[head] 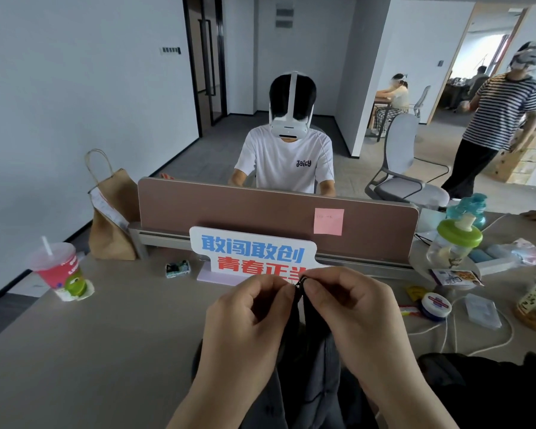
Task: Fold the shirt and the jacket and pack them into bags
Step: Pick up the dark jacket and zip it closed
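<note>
A dark grey-black jacket (316, 376) hangs in front of me over the desk's near edge, held up by its top. My left hand (248, 317) and my right hand (347, 308) pinch the jacket's two front edges together at the zipper top, fingertips almost touching. More dark cloth (477, 388) lies heaped at the lower right; whether it is the shirt I cannot tell. A brown paper bag (112, 212) with twine handles stands at the desk's far left, beside the partition.
A brown desk partition (276, 212) with a pink sticky note and a white slogan sign (254, 252) stand ahead. A pink drink cup (59, 270) is at left. Bottles, a round tin (436, 305), cables and packets crowd the right. A person with a headset sits opposite.
</note>
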Available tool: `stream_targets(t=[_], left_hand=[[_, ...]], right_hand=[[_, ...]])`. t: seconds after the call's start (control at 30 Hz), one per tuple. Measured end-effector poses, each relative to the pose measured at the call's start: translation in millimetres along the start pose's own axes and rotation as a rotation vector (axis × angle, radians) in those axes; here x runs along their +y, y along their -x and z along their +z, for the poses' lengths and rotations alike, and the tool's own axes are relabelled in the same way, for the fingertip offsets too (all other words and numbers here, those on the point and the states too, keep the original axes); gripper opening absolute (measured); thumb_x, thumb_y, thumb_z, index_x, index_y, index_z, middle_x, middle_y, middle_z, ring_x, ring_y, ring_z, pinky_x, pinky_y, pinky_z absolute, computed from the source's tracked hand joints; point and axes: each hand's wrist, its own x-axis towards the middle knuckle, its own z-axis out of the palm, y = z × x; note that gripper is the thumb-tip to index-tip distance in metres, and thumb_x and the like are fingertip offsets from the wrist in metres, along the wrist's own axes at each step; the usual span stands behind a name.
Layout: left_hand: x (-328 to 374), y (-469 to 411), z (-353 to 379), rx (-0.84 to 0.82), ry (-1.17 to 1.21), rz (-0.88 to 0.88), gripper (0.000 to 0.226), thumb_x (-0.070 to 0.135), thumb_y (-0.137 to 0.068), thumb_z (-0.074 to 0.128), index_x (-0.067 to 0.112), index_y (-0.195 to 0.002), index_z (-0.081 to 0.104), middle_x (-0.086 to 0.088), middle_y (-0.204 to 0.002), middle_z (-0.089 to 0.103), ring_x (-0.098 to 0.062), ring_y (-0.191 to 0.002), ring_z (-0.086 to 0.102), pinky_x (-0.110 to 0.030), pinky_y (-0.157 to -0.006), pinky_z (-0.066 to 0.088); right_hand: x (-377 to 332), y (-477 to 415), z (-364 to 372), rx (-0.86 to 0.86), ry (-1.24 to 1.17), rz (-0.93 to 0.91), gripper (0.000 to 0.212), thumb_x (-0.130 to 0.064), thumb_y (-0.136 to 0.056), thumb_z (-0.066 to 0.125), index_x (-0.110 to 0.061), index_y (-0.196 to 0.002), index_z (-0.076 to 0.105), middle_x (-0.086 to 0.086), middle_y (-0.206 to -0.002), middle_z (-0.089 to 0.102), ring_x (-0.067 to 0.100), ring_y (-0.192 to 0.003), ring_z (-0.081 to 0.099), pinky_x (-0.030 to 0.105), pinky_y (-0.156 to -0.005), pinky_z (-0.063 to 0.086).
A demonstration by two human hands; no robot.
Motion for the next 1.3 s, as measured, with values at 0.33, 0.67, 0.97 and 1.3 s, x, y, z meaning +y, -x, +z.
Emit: stream_targets(t=[0.33, 0.67, 0.97, 1.3], left_hand=[[-3.1, -1.9, 2.1, 0.013, 0.001, 0.01, 0.011, 0.022, -0.086, 0.064, 0.027, -0.08, 0.072, 0.022, -0.077, 0.072, 0.006, -0.076, 0.067, -0.004, -0.061, 0.044], [-9.3, -2.2, 3.2, -0.026, -0.005, -0.029, 0.012, 0.022, -0.087, 0.063, 0.025, -0.079, 0.07, 0.018, -0.071, 0.071, 0.003, -0.068, 0.065, -0.006, -0.059, 0.042], [-8.0, -1.6, 3.8, -0.03, -0.008, -0.034, 0.013, 0.021, -0.087, 0.063, 0.027, -0.077, 0.068, 0.02, -0.072, 0.07, 0.004, -0.067, 0.064, -0.006, -0.059, 0.042], [-8.0, -1.6, 3.9, -0.046, 0.019, -0.03, 0.015, 0.018, -0.087, 0.064, 0.026, -0.077, 0.07, 0.017, -0.071, 0.071, 0.002, -0.067, 0.066, -0.006, -0.058, 0.043]], right_hand=[[17.4, 2.7, 6.3, -0.032, -0.473, 0.268, 0.018, -0.021, -0.081, 0.071, -0.003, -0.083, 0.071, 0.021, -0.089, 0.072, 0.036, -0.09, 0.067, 0.054, -0.092, 0.048], [18.0, 3.0, 10.0, 0.142, -0.417, 0.158, 0.014, -0.022, -0.074, 0.077, -0.01, -0.081, 0.073, 0.011, -0.081, 0.073, 0.021, -0.077, 0.065, 0.039, -0.079, 0.05], [12.6, 2.4, 9.3, 0.275, -0.095, 0.016, 0.024, -0.006, -0.084, 0.066, -0.027, -0.077, 0.072, -0.011, -0.075, 0.073, 0.001, -0.068, 0.066, 0.01, -0.063, 0.048], [12.3, 3.7, 8.0, 0.139, -0.16, 0.05, 0.023, -0.004, -0.087, 0.063, -0.022, -0.081, 0.077, -0.004, -0.081, 0.076, 0.011, -0.08, 0.07, 0.026, -0.076, 0.054]])
